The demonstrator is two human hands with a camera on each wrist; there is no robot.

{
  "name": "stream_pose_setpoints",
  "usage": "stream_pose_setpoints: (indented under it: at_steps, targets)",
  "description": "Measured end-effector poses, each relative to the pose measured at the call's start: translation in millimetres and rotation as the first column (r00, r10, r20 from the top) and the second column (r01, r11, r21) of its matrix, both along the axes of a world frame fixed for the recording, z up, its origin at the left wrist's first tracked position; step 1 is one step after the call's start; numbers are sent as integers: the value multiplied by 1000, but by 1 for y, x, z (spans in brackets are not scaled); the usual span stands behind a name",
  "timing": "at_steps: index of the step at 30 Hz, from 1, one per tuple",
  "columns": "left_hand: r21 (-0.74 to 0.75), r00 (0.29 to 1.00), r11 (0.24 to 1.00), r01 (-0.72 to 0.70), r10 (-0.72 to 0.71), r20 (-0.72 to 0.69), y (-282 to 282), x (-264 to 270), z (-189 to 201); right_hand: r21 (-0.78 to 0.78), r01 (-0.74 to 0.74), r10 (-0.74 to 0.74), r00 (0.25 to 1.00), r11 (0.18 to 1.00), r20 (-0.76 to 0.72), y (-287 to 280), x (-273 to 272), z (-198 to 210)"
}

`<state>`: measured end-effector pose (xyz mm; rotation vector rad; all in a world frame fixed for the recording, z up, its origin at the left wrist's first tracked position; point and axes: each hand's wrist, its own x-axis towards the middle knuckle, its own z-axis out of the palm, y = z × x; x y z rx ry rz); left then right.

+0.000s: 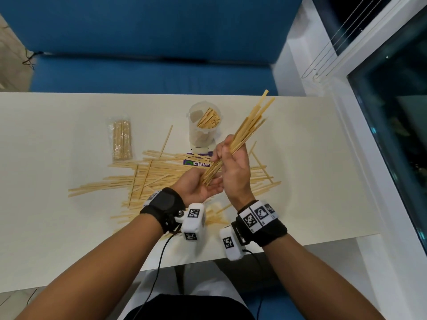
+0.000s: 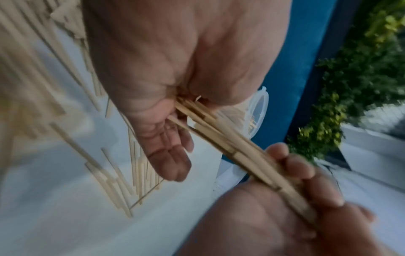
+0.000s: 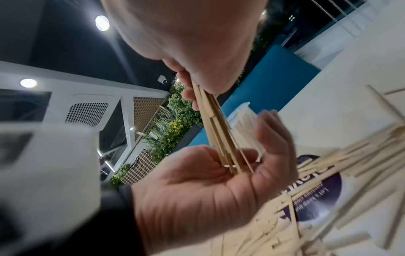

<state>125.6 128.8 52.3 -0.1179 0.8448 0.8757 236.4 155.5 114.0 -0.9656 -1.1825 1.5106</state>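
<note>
Status: partly done. Right hand (image 1: 233, 167) curled tight round stick bundle (image 1: 248, 125), held tilted above bench (image 1: 57, 139). Left hand (image 1: 198, 188) flat-open, palm squaring bundle's lower ends. Tub (image 1: 195, 135) holds some sticks. Remaining: loose pile (image 1: 147, 174) on bench, est. most of job.

Printed in white on the purple leaflet (image 3: 315, 195), half buried under loose wooden sticks (image 3: 342, 155): "Let's keep our", then a second line ending in "clean", the word before it too blurred to read. Above those lines, larger white letters, mostly covered by sticks and illegible; seen from the head view, only an upside-down fragment resembling "GYG" on the same leaflet. Black-and-white square code markers (image 1: 193, 213) on the white left wrist camera (image 1: 193, 227) and along the right wristband (image 1: 256, 215), patterns rather than letters.
</note>
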Motion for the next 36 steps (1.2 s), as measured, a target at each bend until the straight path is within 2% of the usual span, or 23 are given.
stream_pose_setpoints:
  at_steps: [3, 7, 11, 17, 24, 28, 31, 36]
  targets:
    - [-69, 983, 987, -148, 155, 98, 0, -5, -6, -12, 38, -38, 999, 999, -2, -10, -7, -4]
    - [-72, 966, 980, -185, 195, 167, -1, -5, 2, -7, 100, -100, 995, 995, 5, -14, -16, 3]
    - [-81, 963, 975, -205, 216, 162, 1, -3, 14, 3, 169, -169, 984, 986, 57, -11, -27, 11]
    - [-181, 944, 943, -280, 305, 129, 4, -5, 13, 13, 165, -165, 986, 986, 35, -14, -29, 9]
    - [-138, 969, 970, -199, 216, 117, 1, -5, 26, 81, 203, -211, 972, 976, 106, -13, -27, 13]
    - [-131, 963, 970, -203, 222, 151, 0, -3, 28, 135, 229, -243, 964, 964, 103, -11, -27, 15]
    - [-129, 960, 966, -225, 242, 140, 1, -2, 30, 103, 265, -276, 955, 959, 110, -10, -29, 10]
    - [-132, 953, 961, -243, 262, 151, -3, 0, 33, 152, 268, -297, 929, 951, 219, -14, -32, 3]
